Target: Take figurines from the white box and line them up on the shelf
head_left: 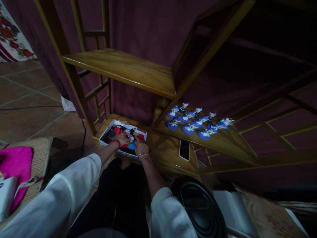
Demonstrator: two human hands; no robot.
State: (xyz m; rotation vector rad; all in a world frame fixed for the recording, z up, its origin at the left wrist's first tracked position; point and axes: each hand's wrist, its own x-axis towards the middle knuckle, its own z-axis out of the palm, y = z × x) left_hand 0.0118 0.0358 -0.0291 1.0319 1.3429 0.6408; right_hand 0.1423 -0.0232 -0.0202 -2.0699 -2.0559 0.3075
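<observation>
A shallow white cardboard box [102, 142] sits on the low wooden shelf, holding several small figurines with dark, red and blue parts. My left hand [122, 138], with a red bead bracelet, reaches into it from the left. Its fingers are closed on a small blue-and-white figurine [132, 140]. Over the box's right end, my right hand [141, 147] wears a thin bangle and has its fingers curled beside that same figurine. What lies in those fingers, if anything, is too small and dark to make out.
Several purple-and-white figurines [190, 127] stand in rows on the raised shelf to the right, dark ones behind. A phone [184, 150] lies on the low shelf. Above the box juts a wooden shelf [123, 69]. A black round-topped object [199, 205] stands at my right.
</observation>
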